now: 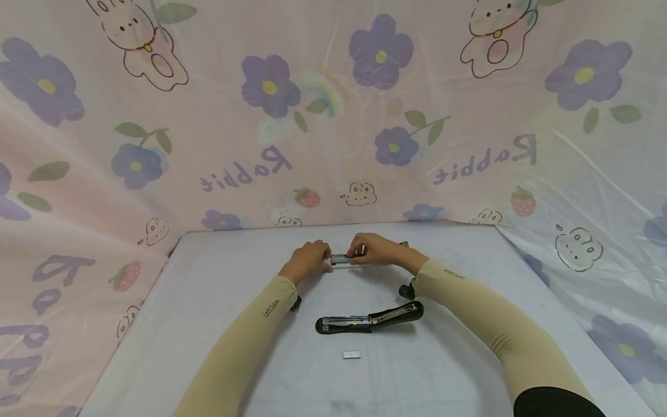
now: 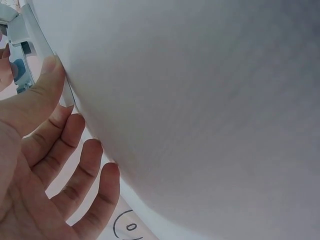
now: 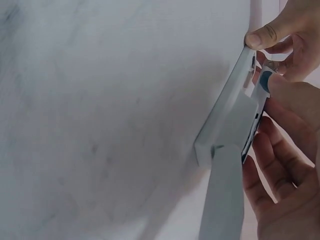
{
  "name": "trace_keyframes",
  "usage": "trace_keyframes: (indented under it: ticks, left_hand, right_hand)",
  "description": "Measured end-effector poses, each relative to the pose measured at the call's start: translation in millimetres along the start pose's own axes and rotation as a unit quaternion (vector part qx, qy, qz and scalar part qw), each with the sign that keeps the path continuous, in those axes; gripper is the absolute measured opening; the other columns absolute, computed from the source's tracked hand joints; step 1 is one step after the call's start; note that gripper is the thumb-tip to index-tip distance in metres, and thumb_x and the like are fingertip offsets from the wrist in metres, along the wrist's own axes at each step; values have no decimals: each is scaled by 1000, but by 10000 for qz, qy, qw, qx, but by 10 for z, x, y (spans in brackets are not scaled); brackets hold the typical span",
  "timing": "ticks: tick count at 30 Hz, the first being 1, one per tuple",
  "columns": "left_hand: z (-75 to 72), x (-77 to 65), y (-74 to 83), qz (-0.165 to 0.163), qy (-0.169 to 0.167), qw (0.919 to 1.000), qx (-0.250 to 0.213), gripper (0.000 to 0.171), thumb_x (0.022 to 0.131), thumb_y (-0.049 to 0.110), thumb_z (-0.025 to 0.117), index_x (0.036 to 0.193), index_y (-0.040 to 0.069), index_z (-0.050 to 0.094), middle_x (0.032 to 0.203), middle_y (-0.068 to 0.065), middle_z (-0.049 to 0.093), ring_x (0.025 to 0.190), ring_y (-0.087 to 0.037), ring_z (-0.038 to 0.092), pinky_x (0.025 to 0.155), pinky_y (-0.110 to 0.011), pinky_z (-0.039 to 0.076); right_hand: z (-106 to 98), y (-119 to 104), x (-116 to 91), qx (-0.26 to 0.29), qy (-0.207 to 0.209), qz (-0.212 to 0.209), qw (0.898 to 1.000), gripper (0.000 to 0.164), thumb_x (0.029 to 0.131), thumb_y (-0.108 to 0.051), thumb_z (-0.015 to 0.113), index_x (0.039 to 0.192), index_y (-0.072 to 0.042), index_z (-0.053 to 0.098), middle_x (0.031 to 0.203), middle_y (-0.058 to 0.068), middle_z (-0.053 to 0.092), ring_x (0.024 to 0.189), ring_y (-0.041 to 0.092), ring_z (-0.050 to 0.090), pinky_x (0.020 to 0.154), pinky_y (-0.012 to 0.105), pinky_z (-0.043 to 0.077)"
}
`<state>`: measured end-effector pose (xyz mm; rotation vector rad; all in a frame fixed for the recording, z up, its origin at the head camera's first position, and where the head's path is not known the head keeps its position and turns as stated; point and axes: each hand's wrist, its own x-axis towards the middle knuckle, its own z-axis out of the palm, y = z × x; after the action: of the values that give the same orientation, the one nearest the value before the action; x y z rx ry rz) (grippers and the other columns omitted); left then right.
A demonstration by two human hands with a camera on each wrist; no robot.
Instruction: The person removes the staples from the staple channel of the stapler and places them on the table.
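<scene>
Toward the back of the white table, both hands are at a pale grey, long, hinged device (image 3: pixel 232 117) with a small blue part. Its exact kind is hard to tell. My left hand (image 1: pixel 310 258) pinches one end; in the left wrist view the thumb lies along its edge and the other fingers are loosely bent. My right hand (image 1: pixel 383 250) grips the device's upper part, its thumb on the blue part (image 3: pixel 264 80) and fingers on the other side. Nearer the front lies an opened black stapler (image 1: pixel 346 324), and before it a short strip of staples (image 1: pixel 351 354).
The white table (image 1: pixel 208 324) is bounded at the back and sides by a hanging cloth (image 1: pixel 333 133) with flower and rabbit prints. Black wrist-worn devices (image 1: pixel 407 291) show below the sleeves. The opened stapler lies between the two forearms.
</scene>
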<state>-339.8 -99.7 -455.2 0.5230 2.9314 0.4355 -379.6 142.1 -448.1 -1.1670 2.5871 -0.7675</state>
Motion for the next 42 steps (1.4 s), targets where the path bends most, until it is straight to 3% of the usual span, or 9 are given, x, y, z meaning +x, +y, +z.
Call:
trace_keyframes:
  ticks: [12, 24, 42]
  left_hand:
    - [15, 17, -9, -12, -18, 10000, 73, 31, 93, 31, 87, 110, 14, 69, 104, 0, 62, 92, -20, 55, 84, -40, 51]
    - [65, 63, -30, -41, 48, 9994, 350, 34, 92, 35, 88, 110, 14, 69, 106, 1, 64, 95, -21, 58, 87, -44, 54]
    - [69, 80, -22, -109, -10, 9994, 339, 36, 91, 36, 88, 112, 13, 69, 107, 0, 64, 99, -23, 59, 88, -43, 54]
  right_hand:
    - [23, 7, -1, 320, -79, 27, 9995, 24, 97, -17, 82, 118, -4, 81, 115, 7, 67, 100, 18, 64, 91, 33, 58]
    - [-19, -22, -28, 496, 55, -102, 9987, 22, 100, -16, 79, 119, -7, 81, 118, 5, 74, 103, 17, 68, 93, 38, 58]
    - [9, -8, 156, 580, 173, -30, 9982, 4, 100, -17, 79, 99, -14, 78, 94, -7, 75, 87, 10, 68, 88, 36, 56]
